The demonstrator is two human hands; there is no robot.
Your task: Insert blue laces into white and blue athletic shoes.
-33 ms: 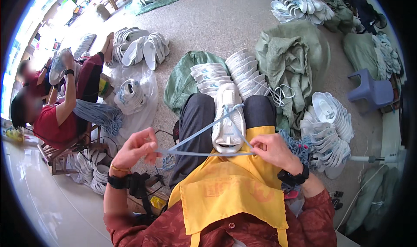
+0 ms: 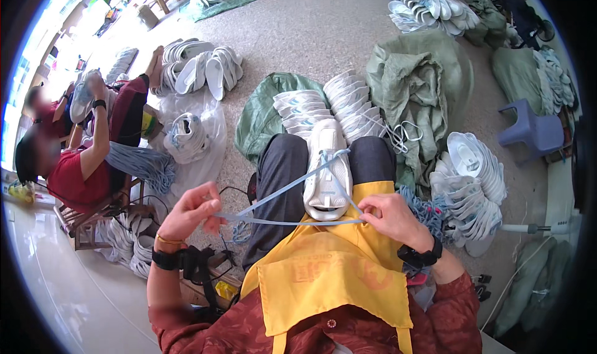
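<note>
A white shoe (image 2: 328, 170) rests between my knees, its toe pointing away and its heel opening toward me. A light blue shoelace (image 2: 273, 198) is threaded through its far eyelets. One stretch slants from the shoe to my left hand (image 2: 194, 212), which pinches it left of my knee. My right hand (image 2: 392, 217) pinches the lace at the right, beside the shoe's heel. A length of lace runs nearly straight across the yellow apron (image 2: 336, 273) between both hands, and another runs from the eyelets to my right hand.
Stacked white shoe uppers (image 2: 353, 105) stand just beyond my knees, beside green sacks (image 2: 420, 74). More uppers (image 2: 469, 186) and a bundle of blue laces (image 2: 423, 214) lie at the right, near a purple stool (image 2: 532, 130). At the left, a co-worker in red (image 2: 81, 177) handles a shoe.
My left hand has shifted very slightly left, with the lace still pinched in it. The shoe has not visibly moved.
</note>
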